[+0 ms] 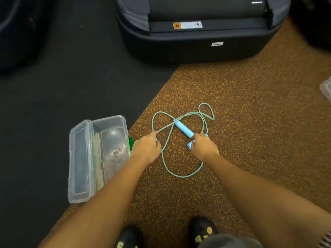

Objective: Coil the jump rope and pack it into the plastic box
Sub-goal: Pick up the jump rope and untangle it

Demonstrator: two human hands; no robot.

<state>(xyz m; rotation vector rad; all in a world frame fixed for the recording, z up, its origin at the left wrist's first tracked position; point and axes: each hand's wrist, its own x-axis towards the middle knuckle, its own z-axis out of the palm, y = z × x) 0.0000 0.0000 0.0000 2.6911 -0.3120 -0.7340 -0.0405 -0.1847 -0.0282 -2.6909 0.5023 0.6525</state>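
On brown floor, jump rope (180, 129) looped, blue handle (diagonal) — right hand (203, 146) fingers gripping it, left hand (146, 149) pinching cord.

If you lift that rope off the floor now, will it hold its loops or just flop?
Probably flop: the rope lies in loose, uneven loops that cross one another, so it looks limp. The blue handle looks rigid and round, so it may swing or roll. Crossed strands near the left hand could tangle.

I see the rope (180, 140), teal cord with light-blue handles, sprawled in loose loops at frame centre on speckled floor; the box (97, 158), clear plastic, lies open lower left.
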